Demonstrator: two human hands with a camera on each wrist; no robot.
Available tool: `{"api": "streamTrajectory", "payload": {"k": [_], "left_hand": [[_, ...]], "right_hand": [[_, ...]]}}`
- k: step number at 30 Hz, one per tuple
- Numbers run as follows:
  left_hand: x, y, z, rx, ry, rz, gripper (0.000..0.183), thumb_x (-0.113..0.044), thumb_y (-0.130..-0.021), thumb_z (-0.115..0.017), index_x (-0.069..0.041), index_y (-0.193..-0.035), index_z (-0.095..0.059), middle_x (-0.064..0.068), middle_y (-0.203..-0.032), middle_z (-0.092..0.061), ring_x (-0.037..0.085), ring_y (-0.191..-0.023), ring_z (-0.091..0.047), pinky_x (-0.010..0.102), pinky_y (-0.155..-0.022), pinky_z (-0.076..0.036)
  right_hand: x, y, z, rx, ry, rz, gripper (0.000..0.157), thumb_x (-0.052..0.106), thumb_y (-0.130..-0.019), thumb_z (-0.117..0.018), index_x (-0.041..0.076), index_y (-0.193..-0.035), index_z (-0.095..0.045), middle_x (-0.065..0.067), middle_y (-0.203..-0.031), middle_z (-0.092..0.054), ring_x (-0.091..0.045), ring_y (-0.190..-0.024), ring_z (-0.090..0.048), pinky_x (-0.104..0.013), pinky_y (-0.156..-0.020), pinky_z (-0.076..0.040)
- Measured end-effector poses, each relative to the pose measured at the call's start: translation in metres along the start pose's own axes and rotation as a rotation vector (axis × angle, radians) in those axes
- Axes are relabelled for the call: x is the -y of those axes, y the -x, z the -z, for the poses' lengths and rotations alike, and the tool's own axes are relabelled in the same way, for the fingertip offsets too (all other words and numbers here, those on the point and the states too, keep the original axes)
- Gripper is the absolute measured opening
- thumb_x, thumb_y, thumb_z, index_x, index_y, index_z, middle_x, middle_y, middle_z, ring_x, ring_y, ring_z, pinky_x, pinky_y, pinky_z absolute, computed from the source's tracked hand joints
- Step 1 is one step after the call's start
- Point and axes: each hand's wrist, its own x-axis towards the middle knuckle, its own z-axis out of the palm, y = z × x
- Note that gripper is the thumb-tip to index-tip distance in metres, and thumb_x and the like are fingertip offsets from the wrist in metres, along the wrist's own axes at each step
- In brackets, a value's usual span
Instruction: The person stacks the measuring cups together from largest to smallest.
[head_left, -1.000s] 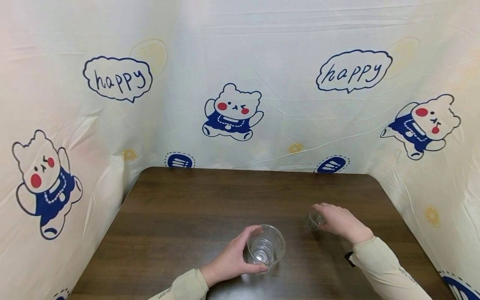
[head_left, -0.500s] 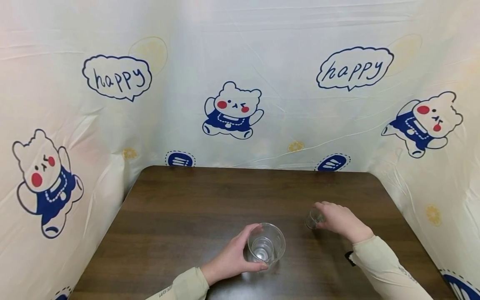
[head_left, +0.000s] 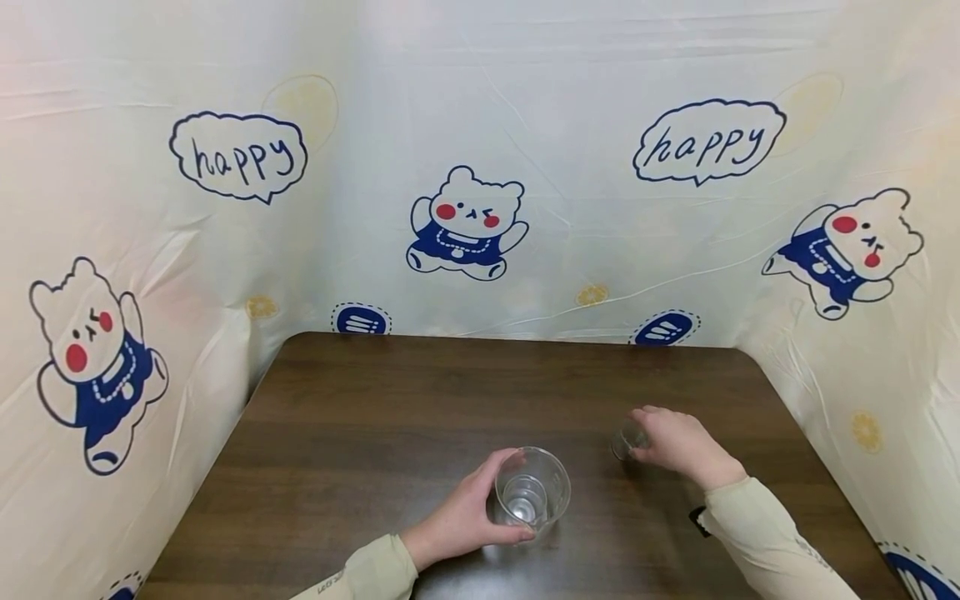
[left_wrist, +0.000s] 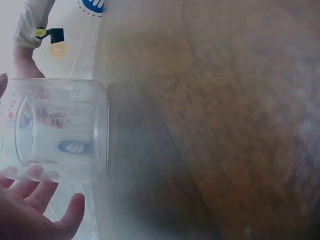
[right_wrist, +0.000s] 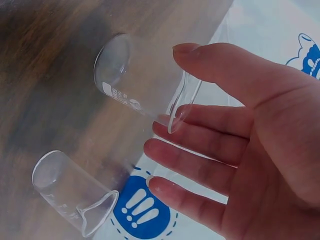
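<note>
My left hand [head_left: 465, 512] grips a large clear beaker [head_left: 557, 492] from its left side, thumb near and fingers far. A smaller beaker [head_left: 522, 502] with printed graduations stands inside it. The left wrist view shows the fingertips against the wall of the large beaker [left_wrist: 95, 172]. To the right, my right hand [head_left: 686, 446] holds a small glass beaker [head_left: 622, 443] near its rim, thumb on one side and fingers on the other. In the right wrist view another small beaker [right_wrist: 70, 192] with a pouring lip stands beyond the fingers; the head view does not show it.
Both hands work over a dark brown wooden table [head_left: 420, 392] with rounded far corners. A pale printed cloth [head_left: 570, 233] with bears and lettering hangs round its back and sides. A small black device [head_left: 700, 519] sits at the right wrist.
</note>
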Motion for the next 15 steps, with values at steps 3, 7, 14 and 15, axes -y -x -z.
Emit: {"api": "streamTrajectory", "payload": {"k": [3, 7, 14, 15], "left_hand": [[-0.0005, 0.0002, 0.0005, 0.005, 0.0, 0.005, 0.091, -0.055, -0.068, -0.076, -0.026, -0.141, -0.029, -0.007, -0.134, -0.048, 0.012, -0.12, -0.048, 0.035, -0.099, -0.04], [-0.0006, 0.0004, 0.0008, 0.008, 0.014, -0.005, 0.09, -0.053, -0.069, -0.076, -0.025, -0.141, -0.03, -0.005, -0.135, -0.048, 0.015, -0.12, -0.049, 0.035, -0.099, -0.04], [-0.0009, 0.0008, 0.0005, 0.006, 0.021, -0.011, 0.089, -0.053, -0.07, -0.076, -0.024, -0.141, -0.03, -0.004, -0.135, -0.048, 0.015, -0.121, -0.048, 0.035, -0.1, -0.039], [-0.001, 0.0007, 0.0005, 0.006, 0.018, -0.01, 0.09, -0.053, -0.07, -0.076, -0.024, -0.141, -0.03, -0.004, -0.135, -0.048, 0.015, -0.121, -0.048, 0.035, -0.1, -0.039]], "right_hand": [[0.0011, 0.0016, -0.0008, -0.014, 0.022, 0.012, 0.044, 0.028, -0.07, -0.078, 0.002, -0.102, -0.064, -0.007, -0.087, -0.062, -0.019, -0.067, -0.059, -0.039, -0.056, -0.05], [0.0023, 0.0026, -0.0005, -0.019, 0.046, 0.02, 0.043, 0.03, -0.069, -0.078, 0.003, -0.099, -0.063, -0.004, -0.083, -0.061, -0.018, -0.066, -0.058, -0.038, -0.055, -0.049], [0.0062, 0.0049, 0.0055, -0.007, 0.053, 0.02, 0.042, 0.034, -0.07, -0.077, 0.003, -0.095, -0.064, -0.005, -0.082, -0.062, -0.021, -0.071, -0.06, -0.039, -0.059, -0.05], [0.0068, 0.0052, 0.0063, -0.01, 0.056, 0.022, 0.041, 0.035, -0.07, -0.076, 0.004, -0.094, -0.063, -0.004, -0.081, -0.062, -0.021, -0.071, -0.06, -0.039, -0.058, -0.05]]}}
